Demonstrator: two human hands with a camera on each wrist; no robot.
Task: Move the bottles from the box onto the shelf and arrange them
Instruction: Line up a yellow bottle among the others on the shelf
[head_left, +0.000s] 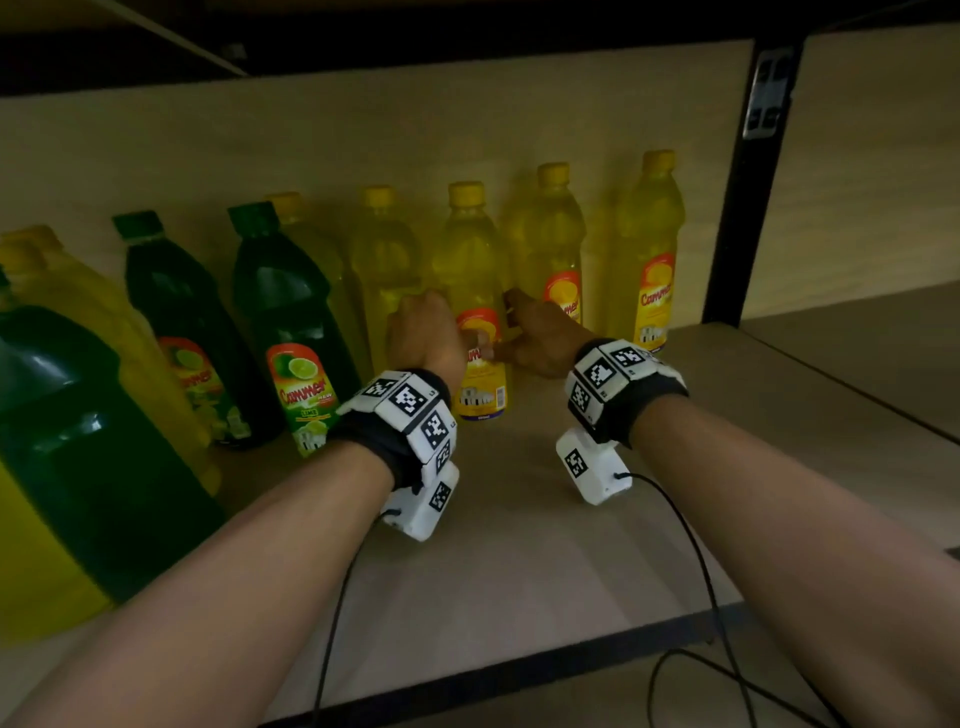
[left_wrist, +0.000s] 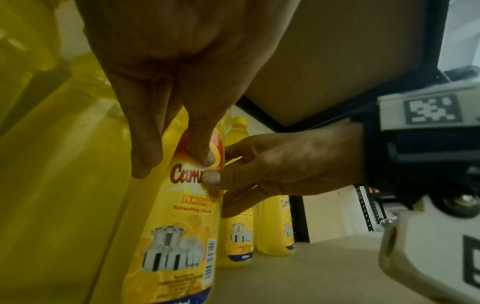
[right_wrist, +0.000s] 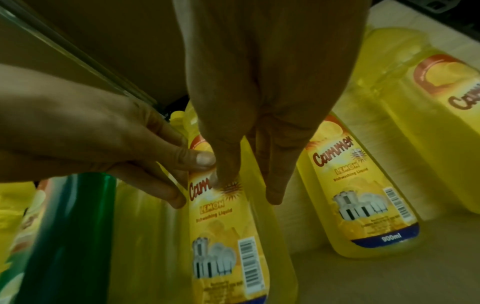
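A yellow lemon dish-liquid bottle (head_left: 475, 270) stands upright on the wooden shelf (head_left: 519, 561), slightly in front of the back row. My left hand (head_left: 426, 332) holds its left side and my right hand (head_left: 530, 338) its right side, at label height. In the left wrist view my left hand (left_wrist: 197, 144) has its thumb on the label of the bottle (left_wrist: 182, 226), and the right hand (left_wrist: 259, 164) curls round the other side. The right wrist view shows my right hand (right_wrist: 233, 156) and left hand (right_wrist: 155, 154) meeting thumbs on the bottle (right_wrist: 221, 226). No box is in view.
More yellow bottles (head_left: 649, 249) stand along the back wall. Two green lime bottles (head_left: 291, 322) stand left of my hands, with large green and yellow jugs (head_left: 67, 441) at the far left. A black upright post (head_left: 748, 208) bounds the bay. Bare shelf lies in front and to the right.
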